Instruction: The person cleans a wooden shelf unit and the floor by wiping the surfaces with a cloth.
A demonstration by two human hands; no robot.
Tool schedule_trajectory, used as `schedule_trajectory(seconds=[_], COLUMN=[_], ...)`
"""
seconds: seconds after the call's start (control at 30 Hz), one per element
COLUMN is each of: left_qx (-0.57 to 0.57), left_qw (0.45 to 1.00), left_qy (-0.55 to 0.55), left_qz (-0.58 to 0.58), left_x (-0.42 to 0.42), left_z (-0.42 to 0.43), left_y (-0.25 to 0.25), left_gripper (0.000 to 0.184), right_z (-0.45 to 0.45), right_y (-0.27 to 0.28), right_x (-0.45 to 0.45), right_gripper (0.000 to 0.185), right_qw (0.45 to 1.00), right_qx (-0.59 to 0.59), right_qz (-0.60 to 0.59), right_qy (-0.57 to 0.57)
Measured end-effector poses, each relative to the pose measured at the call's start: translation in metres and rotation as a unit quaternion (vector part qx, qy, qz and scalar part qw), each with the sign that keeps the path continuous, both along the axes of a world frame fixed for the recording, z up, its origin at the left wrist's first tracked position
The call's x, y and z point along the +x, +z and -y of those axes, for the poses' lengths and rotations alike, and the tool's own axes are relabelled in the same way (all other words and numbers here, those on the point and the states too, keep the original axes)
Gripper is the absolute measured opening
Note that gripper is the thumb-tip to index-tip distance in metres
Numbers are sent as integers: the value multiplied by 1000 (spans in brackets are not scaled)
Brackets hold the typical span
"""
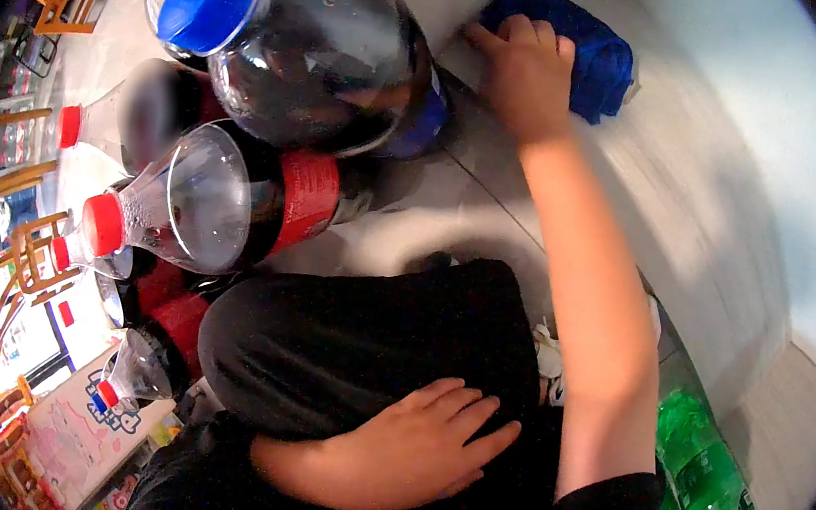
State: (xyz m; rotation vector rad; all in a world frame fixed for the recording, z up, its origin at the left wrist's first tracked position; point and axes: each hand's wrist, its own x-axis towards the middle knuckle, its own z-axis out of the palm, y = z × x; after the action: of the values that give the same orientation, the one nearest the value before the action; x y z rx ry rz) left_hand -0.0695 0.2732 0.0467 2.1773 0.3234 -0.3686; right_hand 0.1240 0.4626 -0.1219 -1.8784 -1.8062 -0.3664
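My right hand (529, 77) reaches far out at the top, its fingers bent over the left part of a folded dark blue cloth (600, 70). The cloth lies on the pale surface beside the wall. My left hand (401, 446) rests on my black clothing near my bent knee, fingers stretched and slightly apart, with nothing in it. Left of my right hand stand big bottles of dark soda: a blue-capped bottle (320, 59) close to the camera, and a red-capped bottle (203, 201) with a red label below it.
More dark soda bottles (149, 362) stand at the left. Green bottles (701, 470) with yellow caps are at the lower right. Wooden chairs (4, 179) and a pink printed box (76, 429) show at the far left. A pale wall (783, 147) rises on the right.
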Motion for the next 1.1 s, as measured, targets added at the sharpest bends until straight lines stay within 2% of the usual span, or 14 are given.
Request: schedule_trajectory(seconds=[0.3, 0.37, 0.5, 0.6, 0.67, 0.7, 0.77, 0.8, 0.87, 1.1], left_qx=[-6, -7, -1, 3, 4, 1, -4, 1, 6, -5], left_qw=[1000, 1000, 1000, 1000, 1000, 1000, 1000, 1000, 1000, 1000], left_qy=[11, 12, 12, 0, -3, 2, 9, 9, 9, 19], left_qz=[-4, -5, -4, -4, -6, -4, -2, 0, 3, 13], left_x=[2, 2, -1, -1, -2, -3, -5, -4, -4, -2], left_z=[0, 0, 2, 0, 0, 1, 1, 1, 1, -1], left_y=[0, 0, -1, -1, -1, -1, 0, 0, 0, 0], left_gripper=[56, 56, 56, 56, 56, 56, 56, 55, 55, 55], right_z=[-2, -3, -3, -3, -2, -3, -6, -5, -3, 2], right_y=[5, 1, 7, 2, -3, -4, -6, -5, -1, -5], right_x=[3, 0, 0, 11, 17, 16, 14, 11, 7, 4], right_gripper=[34, 31, 23, 23, 29, 29, 21, 21, 17, 18], right_qw=[1000, 999, 999, 996, 989, 989, 979, 979, 993, 999], right_qx=[-7, 32, -11, -26, 25, 25, 152, 151, 97, 40], right_qz=[-17, -19, -38, -82, -136, -136, -112, -113, -27, -18], right_qy=[14, 2, -8, 34, 49, 50, -81, -80, -57, 0])
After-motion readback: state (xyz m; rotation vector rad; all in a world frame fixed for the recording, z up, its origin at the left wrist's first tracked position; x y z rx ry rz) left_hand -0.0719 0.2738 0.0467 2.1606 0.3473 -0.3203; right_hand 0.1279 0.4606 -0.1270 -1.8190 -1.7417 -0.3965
